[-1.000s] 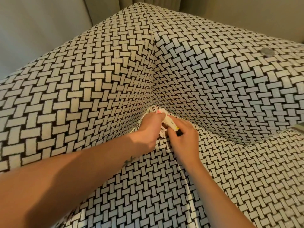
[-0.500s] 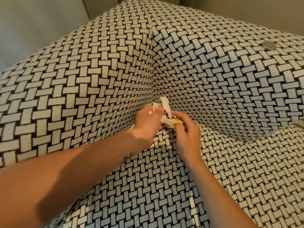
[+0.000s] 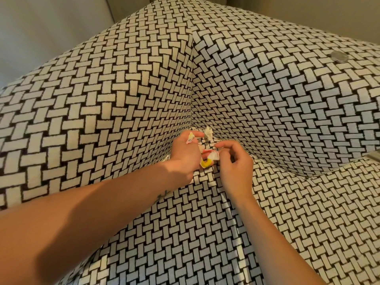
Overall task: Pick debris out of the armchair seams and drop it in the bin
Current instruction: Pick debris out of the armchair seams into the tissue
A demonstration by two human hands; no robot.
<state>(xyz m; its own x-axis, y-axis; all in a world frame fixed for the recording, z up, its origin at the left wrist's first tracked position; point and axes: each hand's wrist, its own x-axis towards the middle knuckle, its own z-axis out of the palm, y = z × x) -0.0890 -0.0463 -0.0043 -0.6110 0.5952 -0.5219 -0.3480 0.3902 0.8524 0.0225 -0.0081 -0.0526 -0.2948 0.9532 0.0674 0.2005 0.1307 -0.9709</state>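
Observation:
The armchair (image 3: 102,112) is covered in a black-and-white basket-weave fabric. Both hands are at the back corner seam of the seat. My left hand (image 3: 184,155) is closed around crumpled scraps of wrapper (image 3: 206,162), white with pink and yellow parts; one scrap (image 3: 190,137) sticks out over its knuckles. A white crumpled bit (image 3: 208,131) shows at its fingertips, just in front of the seam. My right hand (image 3: 234,163) is beside it, fingers curled and touching the white scrap at the left hand. No bin is in view.
A round grey coin-like disc (image 3: 339,56) lies on top of the right armrest. A pale wall (image 3: 41,33) stands behind the chair on the left. The seat cushion (image 3: 205,233) stretches toward me under both forearms.
Both hands have lifted slightly out of the corner seam. The scraps that the right hand pinched now sit in the left hand, and the right hand's fingers have loosened.

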